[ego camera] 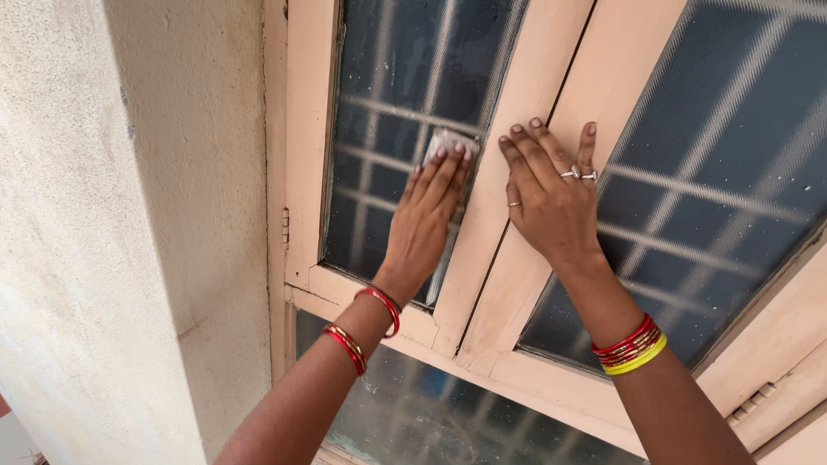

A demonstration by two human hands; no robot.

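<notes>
My left hand (428, 215) presses a small pale cloth (446, 142) flat against the dark glass of the left window pane (379, 103), close to the pane's right edge. Only the cloth's top edge shows above my fingertips. My right hand (551, 194) lies flat with fingers spread on the peach-coloured wooden middle frame (517, 86) between the two panes, holding nothing. It wears rings. Both wrists carry red and yellow bangles.
A right window pane (732, 155) shows metal bars behind its textured glass. A lower pane (431, 413) sits under the frame's bottom rail. A rough cream wall (129, 232) stands at the left. Hinges show at the left frame (285, 226) and lower right (751, 401).
</notes>
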